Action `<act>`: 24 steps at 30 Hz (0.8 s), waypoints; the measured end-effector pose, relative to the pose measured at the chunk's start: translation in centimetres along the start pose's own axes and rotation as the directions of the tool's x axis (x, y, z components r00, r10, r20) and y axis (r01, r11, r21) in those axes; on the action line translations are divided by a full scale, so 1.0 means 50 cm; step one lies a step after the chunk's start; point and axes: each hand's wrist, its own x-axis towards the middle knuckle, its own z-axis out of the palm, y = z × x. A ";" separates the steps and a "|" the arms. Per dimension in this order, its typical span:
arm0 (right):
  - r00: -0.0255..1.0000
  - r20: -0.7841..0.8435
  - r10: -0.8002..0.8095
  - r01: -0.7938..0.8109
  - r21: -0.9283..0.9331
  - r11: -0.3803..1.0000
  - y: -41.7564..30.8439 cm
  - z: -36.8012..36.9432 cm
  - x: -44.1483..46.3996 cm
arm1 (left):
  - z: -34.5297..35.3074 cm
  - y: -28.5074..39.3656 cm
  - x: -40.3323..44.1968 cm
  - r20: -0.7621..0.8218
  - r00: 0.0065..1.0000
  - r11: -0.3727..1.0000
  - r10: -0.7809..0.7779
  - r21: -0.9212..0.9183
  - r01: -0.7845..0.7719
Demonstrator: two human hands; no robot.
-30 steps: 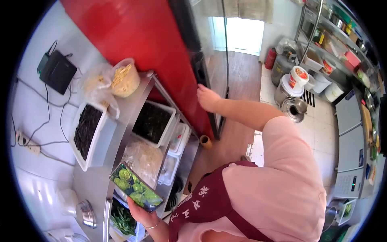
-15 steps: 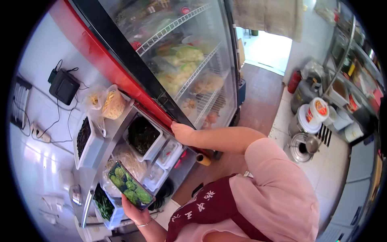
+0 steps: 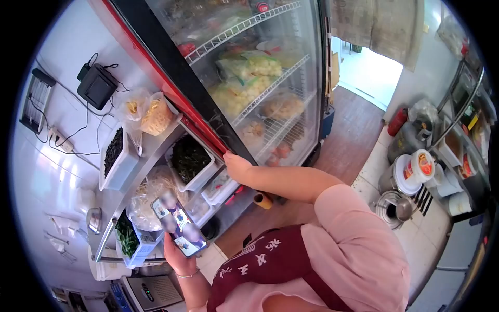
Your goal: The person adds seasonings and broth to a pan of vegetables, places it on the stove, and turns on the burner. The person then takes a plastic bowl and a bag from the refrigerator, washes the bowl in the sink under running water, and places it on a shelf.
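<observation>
My left hand (image 3: 179,256) is wrapped round a smartphone (image 3: 181,224), held screen up above the shelf on the left. Its screen shows a collage of small pictures, too blurred to read. My right hand (image 3: 238,167) reaches across to a tall display fridge and is closed on the lower part of the fridge door's dark edge (image 3: 208,122), beside the red side panel. Its fingertips are partly hidden. Through the glass, bags of pale cut vegetables (image 3: 254,73) sit on white wire racks (image 3: 244,28). Whether the door stands slightly ajar I cannot tell.
Below the fridge's left side, a steel shelf (image 3: 150,171) bears a tub of dark greens (image 3: 189,165), bagged noodles (image 3: 156,118) and a leafy-green bin (image 3: 127,234). A gas cylinder (image 3: 408,141), buckets (image 3: 397,174) and a steel pot (image 3: 387,210) stand at right.
The phone screen has switched from a picture of green vegetables to a collage of pictures. The view has shifted, with the fridge further right in it. My right hand stays at the door edge.
</observation>
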 end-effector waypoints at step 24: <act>0.410 0.592 0.694 -0.562 0.763 -0.319 -0.146 -0.021 -0.540 | 0.009 -0.114 0.123 0.466 0.814 0.847 -0.347 -0.218 0.485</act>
